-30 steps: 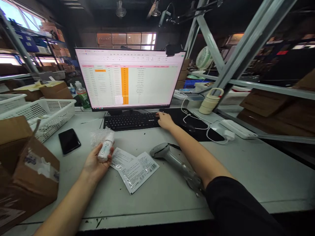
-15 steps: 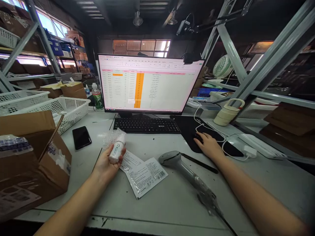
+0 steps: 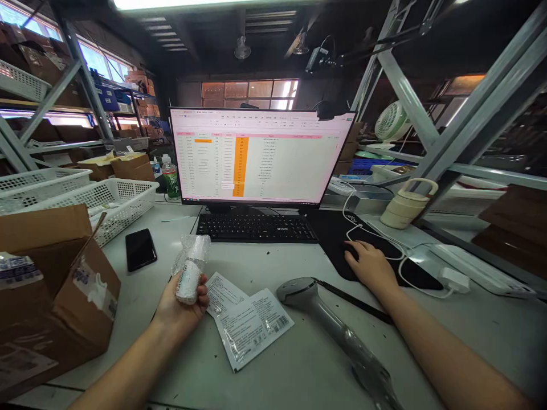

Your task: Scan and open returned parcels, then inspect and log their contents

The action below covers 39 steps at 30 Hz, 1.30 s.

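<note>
My left hand [image 3: 182, 307] is closed around a small white bottle [image 3: 190, 279] wrapped in clear bubble wrap, held tilted above the desk. Green lettering on it is partly hidden by the wrap. Just right of that hand lie two flat white printed sachets [image 3: 252, 327], overlapping, the front one with a barcode. My right hand [image 3: 370, 265] rests on a dark computer mouse [image 3: 351, 249], mostly hidden under the palm, on a black mouse pad [image 3: 331, 250]. Between my arms lies a grey handheld barcode scanner [image 3: 329, 319], touched by neither hand.
A monitor [image 3: 294, 165] showing a spreadsheet stands behind a black keyboard [image 3: 256, 228]. An open cardboard box [image 3: 94, 302], a phone [image 3: 141, 249] and white baskets [image 3: 128, 208] are on the left. A cream cup [image 3: 404, 209], a power strip [image 3: 482, 267] and cables occupy the right.
My left hand has turned the bottle, so its lettering shows less and the bubble wrap covers more of it. The view has tilted up slightly. My right hand stays on the mouse.
</note>
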Each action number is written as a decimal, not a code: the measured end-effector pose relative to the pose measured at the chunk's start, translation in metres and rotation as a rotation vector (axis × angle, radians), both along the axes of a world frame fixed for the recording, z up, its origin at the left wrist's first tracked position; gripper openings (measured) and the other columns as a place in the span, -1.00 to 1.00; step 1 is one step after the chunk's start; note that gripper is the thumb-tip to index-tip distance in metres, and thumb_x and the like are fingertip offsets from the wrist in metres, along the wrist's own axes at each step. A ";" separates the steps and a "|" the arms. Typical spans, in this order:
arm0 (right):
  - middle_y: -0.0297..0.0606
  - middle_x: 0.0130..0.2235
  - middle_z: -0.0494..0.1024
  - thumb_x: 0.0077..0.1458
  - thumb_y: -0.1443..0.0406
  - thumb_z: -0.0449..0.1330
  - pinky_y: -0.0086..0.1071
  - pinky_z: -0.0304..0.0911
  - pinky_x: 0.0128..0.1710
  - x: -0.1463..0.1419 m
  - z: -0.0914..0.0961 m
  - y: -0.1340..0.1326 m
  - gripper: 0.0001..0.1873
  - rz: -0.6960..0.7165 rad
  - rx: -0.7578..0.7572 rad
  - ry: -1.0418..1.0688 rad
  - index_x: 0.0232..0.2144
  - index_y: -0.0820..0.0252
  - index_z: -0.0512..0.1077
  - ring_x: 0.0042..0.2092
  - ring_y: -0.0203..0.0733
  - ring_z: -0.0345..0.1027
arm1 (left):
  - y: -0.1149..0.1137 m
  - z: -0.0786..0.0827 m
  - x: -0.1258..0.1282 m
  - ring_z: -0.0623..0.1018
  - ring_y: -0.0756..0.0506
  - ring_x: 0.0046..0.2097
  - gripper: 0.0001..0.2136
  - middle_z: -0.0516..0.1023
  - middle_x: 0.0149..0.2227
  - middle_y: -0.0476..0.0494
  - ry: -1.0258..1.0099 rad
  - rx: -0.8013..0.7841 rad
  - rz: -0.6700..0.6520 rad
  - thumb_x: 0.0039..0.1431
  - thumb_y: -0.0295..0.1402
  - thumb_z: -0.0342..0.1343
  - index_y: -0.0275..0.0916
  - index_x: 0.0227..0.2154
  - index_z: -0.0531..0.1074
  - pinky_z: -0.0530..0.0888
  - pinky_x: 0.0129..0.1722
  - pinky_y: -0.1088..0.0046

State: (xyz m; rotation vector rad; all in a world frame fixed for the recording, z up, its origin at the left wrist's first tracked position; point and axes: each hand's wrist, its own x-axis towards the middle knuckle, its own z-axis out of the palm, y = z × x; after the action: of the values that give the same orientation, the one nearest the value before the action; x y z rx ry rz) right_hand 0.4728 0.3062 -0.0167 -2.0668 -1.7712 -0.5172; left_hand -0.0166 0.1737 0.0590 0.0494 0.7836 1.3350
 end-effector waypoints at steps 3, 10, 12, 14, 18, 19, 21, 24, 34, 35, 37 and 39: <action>-0.01 0.14 0.44 0.28 0.18 0.00 -0.08 0.31 0.02 -0.002 0.002 -0.001 -0.54 -0.020 -0.012 0.011 0.11 0.22 0.46 0.04 0.12 0.36 | 0.001 -0.002 -0.001 0.42 0.02 -0.55 -0.81 0.46 -0.40 -0.14 -0.025 -0.050 -0.011 0.36 -0.40 -0.11 -0.38 -0.23 0.38 0.37 -0.62 0.56; -0.04 0.15 0.43 0.30 0.18 -0.03 -0.11 0.27 0.02 -0.010 0.010 -0.007 -0.53 -0.075 -0.059 0.024 0.11 0.22 0.45 0.02 0.15 0.34 | 0.002 -0.006 -0.002 0.47 0.01 -0.51 -0.75 0.49 -0.33 -0.17 -0.089 -0.069 -0.019 0.40 -0.33 -0.12 -0.38 -0.15 0.39 0.39 -0.60 0.54; -0.03 0.15 0.43 0.30 0.17 -0.05 -0.11 0.26 0.02 -0.012 0.012 -0.008 -0.53 -0.080 -0.067 0.019 0.11 0.23 0.45 0.02 0.15 0.35 | 0.002 -0.007 -0.003 0.47 0.01 -0.50 -0.76 0.49 -0.32 -0.16 -0.092 -0.070 -0.026 0.40 -0.33 -0.12 -0.37 -0.15 0.39 0.39 -0.60 0.54; -0.02 0.16 0.42 0.31 0.17 -0.06 -0.12 0.26 0.01 -0.013 0.012 -0.008 -0.52 -0.083 -0.070 0.014 0.12 0.23 0.44 0.02 0.14 0.34 | 0.002 -0.007 -0.003 0.47 0.00 -0.50 -0.77 0.49 -0.33 -0.16 -0.091 -0.067 -0.030 0.39 -0.34 -0.10 -0.37 -0.15 0.39 0.39 -0.60 0.54; -0.04 0.16 0.42 0.30 0.17 -0.06 -0.13 0.26 0.00 -0.014 0.013 -0.010 -0.52 -0.088 -0.074 0.014 0.12 0.23 0.43 0.03 0.13 0.34 | 0.002 -0.006 -0.003 0.47 0.00 -0.49 -0.78 0.49 -0.32 -0.17 -0.092 -0.060 -0.032 0.38 -0.35 -0.10 -0.37 -0.15 0.39 0.39 -0.60 0.54; -0.03 0.16 0.42 0.30 0.17 -0.06 -0.13 0.26 0.00 -0.014 0.013 -0.010 -0.52 -0.091 -0.075 0.015 0.12 0.23 0.43 0.03 0.14 0.34 | 0.002 -0.005 -0.003 0.47 0.00 -0.49 -0.78 0.49 -0.32 -0.17 -0.092 -0.061 -0.035 0.38 -0.35 -0.10 -0.37 -0.15 0.39 0.39 -0.60 0.55; -0.03 0.17 0.41 0.30 0.16 -0.06 -0.12 0.26 0.00 -0.015 0.014 -0.011 -0.52 -0.098 -0.077 0.018 0.12 0.22 0.43 0.02 0.15 0.34 | 0.002 -0.005 -0.003 0.46 0.00 -0.50 -0.78 0.49 -0.33 -0.18 -0.090 -0.058 -0.038 0.38 -0.34 -0.10 -0.36 -0.15 0.39 0.39 -0.60 0.55; -0.02 0.17 0.41 0.30 0.16 -0.06 -0.11 0.26 0.00 -0.016 0.014 -0.011 -0.51 -0.103 -0.077 0.021 0.12 0.22 0.43 0.02 0.16 0.34 | 0.002 -0.004 -0.003 0.46 0.00 -0.50 -0.79 0.49 -0.33 -0.17 -0.089 -0.044 -0.045 0.37 -0.35 -0.09 -0.35 -0.16 0.38 0.39 -0.60 0.55; 0.01 0.15 0.43 0.28 0.19 -0.02 -0.10 0.27 -0.01 -0.018 0.017 -0.013 -0.53 -0.087 -0.055 0.038 0.12 0.25 0.42 -0.01 0.14 0.36 | 0.001 -0.002 -0.002 0.46 0.00 -0.50 -0.80 0.49 -0.32 -0.17 -0.074 -0.057 -0.022 0.37 -0.34 -0.08 -0.33 -0.12 0.38 0.39 -0.61 0.55; 0.01 0.15 0.43 0.28 0.19 -0.03 -0.10 0.28 -0.01 -0.018 0.017 -0.013 -0.53 -0.086 -0.052 0.040 0.13 0.26 0.41 -0.01 0.14 0.36 | 0.001 -0.002 -0.002 0.46 0.00 -0.50 -0.78 0.49 -0.31 -0.17 -0.078 -0.062 -0.014 0.38 -0.33 -0.08 -0.34 -0.10 0.38 0.39 -0.60 0.54; 0.02 0.14 0.43 0.28 0.19 -0.03 -0.10 0.28 -0.02 -0.018 0.017 -0.013 -0.52 -0.088 -0.043 0.044 0.13 0.27 0.41 -0.01 0.15 0.36 | 0.001 -0.002 -0.002 0.46 0.00 -0.49 -0.75 0.50 -0.30 -0.18 -0.081 -0.070 0.001 0.39 -0.30 -0.09 -0.36 -0.07 0.37 0.40 -0.60 0.54; 0.02 0.13 0.44 0.27 0.19 -0.02 -0.09 0.29 -0.02 -0.018 0.016 -0.013 -0.53 -0.096 -0.034 0.045 0.12 0.28 0.41 -0.02 0.15 0.37 | 0.001 -0.002 -0.002 0.45 0.01 -0.50 -0.74 0.49 -0.30 -0.18 -0.081 -0.068 0.005 0.39 -0.29 -0.08 -0.37 -0.08 0.38 0.39 -0.60 0.54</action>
State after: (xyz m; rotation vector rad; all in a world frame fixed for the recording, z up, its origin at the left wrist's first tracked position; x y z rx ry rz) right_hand 0.4550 0.2928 -0.0002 -2.1772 -1.6734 -0.4664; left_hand -0.0185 0.1748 0.0574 -0.0600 0.7604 1.3067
